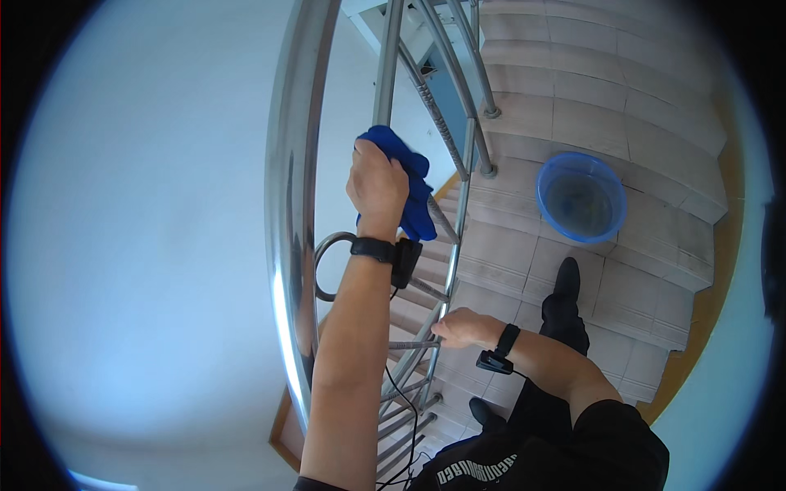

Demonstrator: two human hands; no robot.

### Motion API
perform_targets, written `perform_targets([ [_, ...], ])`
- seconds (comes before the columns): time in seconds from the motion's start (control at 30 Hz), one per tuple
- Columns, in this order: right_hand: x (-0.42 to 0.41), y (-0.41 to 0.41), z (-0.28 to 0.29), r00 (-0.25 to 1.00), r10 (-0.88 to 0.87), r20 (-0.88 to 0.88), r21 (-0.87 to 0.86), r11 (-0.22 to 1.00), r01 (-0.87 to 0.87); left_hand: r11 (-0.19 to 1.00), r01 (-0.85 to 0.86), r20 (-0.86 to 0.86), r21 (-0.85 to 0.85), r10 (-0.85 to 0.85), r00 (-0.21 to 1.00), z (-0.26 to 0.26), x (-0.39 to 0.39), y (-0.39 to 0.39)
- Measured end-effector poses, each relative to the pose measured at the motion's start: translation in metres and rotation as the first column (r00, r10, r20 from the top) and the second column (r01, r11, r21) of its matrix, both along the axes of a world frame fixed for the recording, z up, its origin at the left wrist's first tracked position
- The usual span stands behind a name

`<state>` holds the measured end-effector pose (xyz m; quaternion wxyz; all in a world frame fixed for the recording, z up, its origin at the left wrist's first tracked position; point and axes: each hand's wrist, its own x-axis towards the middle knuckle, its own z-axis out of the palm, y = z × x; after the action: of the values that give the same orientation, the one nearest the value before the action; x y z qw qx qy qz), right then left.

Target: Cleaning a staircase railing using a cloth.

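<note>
My left hand (377,184) is closed on a blue cloth (417,212), bunched against a slanted stainless-steel bar (388,67) of the stair railing. Parts of the cloth hang out to the right of the fist. Lower down, my right hand (463,327) is curled around a thin lower rail (453,270) of the same railing; its fingertips are partly hidden. The thick polished handrail (295,153) runs to the left of my left forearm. Each wrist wears a black strap with a small box.
A blue plastic basin (580,196) holding murky water stands on a tiled stair (571,123) at the right. My feet in dark shoes (568,279) are on different steps. A black cable (412,429) hangs beside my left arm. Another flight shows through the railing.
</note>
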<state>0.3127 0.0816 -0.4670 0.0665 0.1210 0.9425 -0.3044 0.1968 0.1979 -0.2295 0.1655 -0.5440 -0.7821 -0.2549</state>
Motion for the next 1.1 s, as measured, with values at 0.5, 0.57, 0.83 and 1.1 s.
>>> perform_targets([
  [0.5, -0.022, 0.05, 0.04, 0.452, -0.861, -0.235, -0.968, 0.168, -0.185, 0.996, 0.033, -0.354, 0.078, -0.003, 0.935, -0.058, 0.003, -0.064],
  [0.57, -0.021, 0.058, 0.032, 0.429, -0.869, -0.244, -0.963, 0.167, -0.21, 0.994, 0.079, -0.366, 0.07, -0.048, 0.929, -0.065, 0.014, -0.08],
  [0.83, -0.024, 0.046, 0.02, 0.355, -0.824, -0.441, -0.877, 0.48, 0.026, 0.94, 0.334, -0.014, 0.076, -0.334, 0.943, -0.116, 0.05, -0.124],
  [1.1, -0.006, 0.027, 0.03, 0.437, -0.8, -0.41, -0.908, 0.405, -0.111, 0.865, 0.501, 0.225, 0.038, -0.495, 0.839, -0.101, 0.061, -0.153],
])
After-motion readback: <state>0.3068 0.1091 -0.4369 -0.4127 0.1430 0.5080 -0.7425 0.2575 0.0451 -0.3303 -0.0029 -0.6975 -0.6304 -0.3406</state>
